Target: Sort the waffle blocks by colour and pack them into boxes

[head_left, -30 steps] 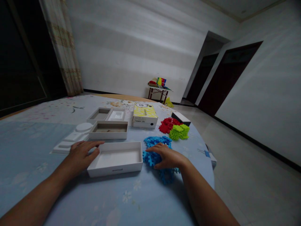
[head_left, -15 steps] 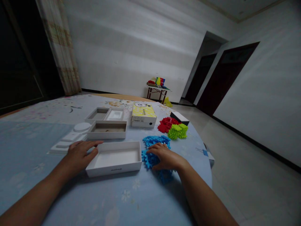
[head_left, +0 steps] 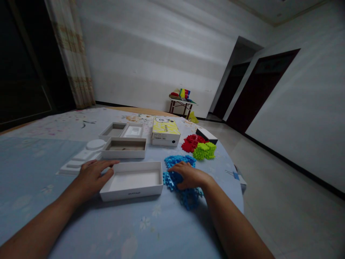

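An open white box with dark lettering on its front side lies before me. My left hand grips its left end, fingers along the far left corner and thumb at the side. Right of the box is a loose heap of blue interlocking plastic pieces. My right hand is on this heap, its fingers and thumb bent around some blue pieces; its palm hides part of them. Behind the heap are piles of red plastic pieces and lime-green plastic pieces.
Beyond the white box stand a grey-lined open box, a smaller open tray and a yellow-and-white carton. White molded inserts lie left. A black-and-white box sits near the right edge, and a blue binder clip lies there too.
My right hand has shifted slightly right over the blue pieces, and some near pieces have moved a little. My left hand remains at the white box. The view has shifted slightly.
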A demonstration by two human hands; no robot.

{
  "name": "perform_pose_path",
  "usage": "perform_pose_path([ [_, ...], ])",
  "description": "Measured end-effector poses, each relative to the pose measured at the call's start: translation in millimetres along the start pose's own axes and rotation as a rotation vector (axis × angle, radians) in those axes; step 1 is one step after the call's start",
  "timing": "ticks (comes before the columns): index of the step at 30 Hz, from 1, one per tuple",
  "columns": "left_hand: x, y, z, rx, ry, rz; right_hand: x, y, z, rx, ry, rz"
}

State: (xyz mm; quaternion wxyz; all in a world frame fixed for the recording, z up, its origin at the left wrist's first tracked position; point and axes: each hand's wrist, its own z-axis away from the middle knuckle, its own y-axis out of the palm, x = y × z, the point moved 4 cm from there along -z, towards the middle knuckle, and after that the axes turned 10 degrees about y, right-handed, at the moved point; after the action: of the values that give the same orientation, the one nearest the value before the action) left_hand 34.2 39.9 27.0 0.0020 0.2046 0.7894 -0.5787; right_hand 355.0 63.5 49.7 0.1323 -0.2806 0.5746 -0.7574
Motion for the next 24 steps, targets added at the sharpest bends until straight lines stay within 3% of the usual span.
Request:
perform_pose_path([
  [5,-1.5,-1.3,0.3,0.000,-0.006,-0.008,-2.1,-4.0,5.9,-0.083,-0.021,-0.030],
  [18,-0.3,-0.3,0.8,-0.010,0.013,-0.009,3.7,6.8,4.7,-0.024,-0.022,-0.017],
  [24,1.1,0.1,0.7,-0.011,0.003,-0.003,3.9,4.3,-2.1,-0.191,0.017,0.009],
])
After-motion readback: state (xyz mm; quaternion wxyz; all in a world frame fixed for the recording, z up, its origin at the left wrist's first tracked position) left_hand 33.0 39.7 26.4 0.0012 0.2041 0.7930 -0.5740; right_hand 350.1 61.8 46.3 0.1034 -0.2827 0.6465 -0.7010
